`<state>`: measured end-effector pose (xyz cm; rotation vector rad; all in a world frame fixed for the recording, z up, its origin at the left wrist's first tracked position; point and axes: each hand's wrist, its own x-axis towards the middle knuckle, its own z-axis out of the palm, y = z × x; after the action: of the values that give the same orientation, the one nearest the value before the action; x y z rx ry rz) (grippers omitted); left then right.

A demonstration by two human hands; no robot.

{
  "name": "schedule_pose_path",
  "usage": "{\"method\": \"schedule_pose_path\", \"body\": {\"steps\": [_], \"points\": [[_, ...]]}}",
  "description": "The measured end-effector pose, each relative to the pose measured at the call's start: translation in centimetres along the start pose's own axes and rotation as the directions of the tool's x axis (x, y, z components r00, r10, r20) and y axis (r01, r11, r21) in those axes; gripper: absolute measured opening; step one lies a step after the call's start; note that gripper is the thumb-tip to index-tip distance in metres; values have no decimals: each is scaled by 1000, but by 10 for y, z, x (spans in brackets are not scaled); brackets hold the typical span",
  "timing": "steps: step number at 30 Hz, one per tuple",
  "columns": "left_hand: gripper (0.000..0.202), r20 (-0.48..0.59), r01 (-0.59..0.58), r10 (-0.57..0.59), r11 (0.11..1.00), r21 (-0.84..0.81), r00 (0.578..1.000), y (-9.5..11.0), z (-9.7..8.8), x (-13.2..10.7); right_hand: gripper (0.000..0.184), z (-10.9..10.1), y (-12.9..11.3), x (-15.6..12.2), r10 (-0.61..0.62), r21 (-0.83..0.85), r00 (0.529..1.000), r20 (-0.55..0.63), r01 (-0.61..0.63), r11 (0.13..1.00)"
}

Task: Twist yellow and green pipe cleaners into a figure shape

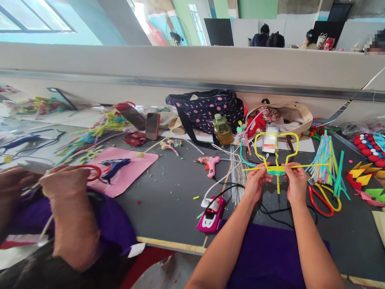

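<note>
Between both hands is a yellow pipe-cleaner shape (296, 145) with two bent loops, a twisted stem below and a teal part at its middle. My left hand (255, 184) pinches its left side, beside a straight yellow pipe cleaner that runs across it. On the right side, my right hand (296, 180) pinches the same shape, and the long end of the straight piece sticks out past the fingers. Behind the loops stands a phone (270, 140), partly covered by them. Red and yellow-handled scissors (321, 200) lie right of my right hand.
Pastel pipe cleaners (325, 156) lie at the right. A pink glue gun (211, 165), a magenta power strip (212, 216) with cables and a green bottle (223, 128) are to the left. A co-worker's hand (64, 180) holds a red ring near a blue glue gun (114, 168).
</note>
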<state>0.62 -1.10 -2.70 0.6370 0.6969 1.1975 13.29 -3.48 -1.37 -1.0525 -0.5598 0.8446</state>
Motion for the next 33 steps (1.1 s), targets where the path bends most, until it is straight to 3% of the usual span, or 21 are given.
{"method": "schedule_pose_path", "body": {"steps": [24,33], "points": [[39,-42,-9,10,1000,5,999,0,-3,2,28,0,3,2,4,-37,1000,-2,-4,999],[38,-65,-38,39,999,25,997,0,-3,2,32,-2,6,2,68,-15,997,23,-67,998]]}}
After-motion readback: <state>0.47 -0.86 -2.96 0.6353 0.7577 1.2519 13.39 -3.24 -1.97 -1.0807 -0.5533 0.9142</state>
